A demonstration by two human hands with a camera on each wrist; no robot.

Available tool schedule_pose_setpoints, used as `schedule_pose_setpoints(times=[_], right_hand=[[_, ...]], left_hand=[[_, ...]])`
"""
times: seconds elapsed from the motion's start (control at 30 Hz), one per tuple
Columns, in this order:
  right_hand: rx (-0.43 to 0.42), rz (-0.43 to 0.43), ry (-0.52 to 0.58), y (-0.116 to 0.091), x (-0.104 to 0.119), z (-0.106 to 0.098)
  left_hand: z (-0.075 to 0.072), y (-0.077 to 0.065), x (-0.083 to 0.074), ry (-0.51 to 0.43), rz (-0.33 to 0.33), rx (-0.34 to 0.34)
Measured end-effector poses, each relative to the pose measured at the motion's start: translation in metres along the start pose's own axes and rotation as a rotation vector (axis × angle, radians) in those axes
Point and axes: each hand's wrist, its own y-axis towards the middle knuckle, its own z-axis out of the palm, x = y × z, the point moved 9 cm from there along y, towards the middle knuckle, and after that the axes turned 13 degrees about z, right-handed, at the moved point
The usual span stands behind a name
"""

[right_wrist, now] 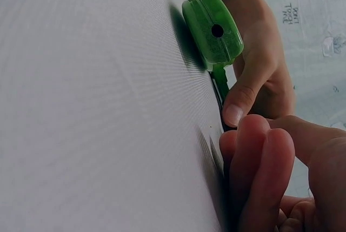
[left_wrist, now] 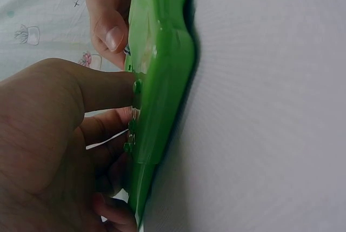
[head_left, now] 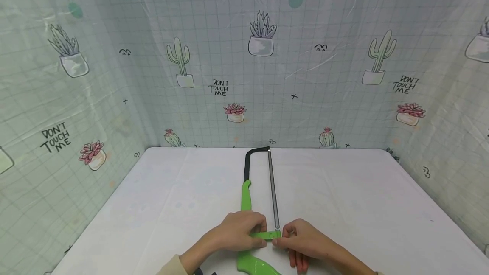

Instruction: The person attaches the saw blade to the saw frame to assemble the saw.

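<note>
A hacksaw [head_left: 246, 200] with a green handle and a black front bow lies flat on the white table. Its metal blade [head_left: 273, 194] runs along the right side, away from the person. My left hand [head_left: 238, 230] grips the green part where a short green arm [head_left: 269, 235] branches off toward the blade. At that arm's tip, by the blade's near end, my right hand [head_left: 305, 239] pinches with thumb and index finger; its other fingers rest by the table. The left wrist view shows the green handle [left_wrist: 167, 75] close up; the fingertips' exact contact is partly hidden.
White cloth covers the table [head_left: 363, 194]. A cactus-print curtain [head_left: 305, 67] closes off the back and both sides. A small dark object [head_left: 198, 271] shows at the bottom edge by the left sleeve, too cut off to name.
</note>
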Motion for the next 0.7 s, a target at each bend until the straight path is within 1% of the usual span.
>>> schedule_pose_setpoints(times=[0.4,0.7], right_hand=[[0.010,-0.007,-0.010,0.0021,0.0016,0.0006],[-0.008,-0.023,-0.018,0.0047,0.0021,0.0008]], left_hand=[[0.0005,0.0006,0.0010,0.012,0.004,0.002],[0.0010,0.0016,0.0031,0.024,0.021,-0.009]])
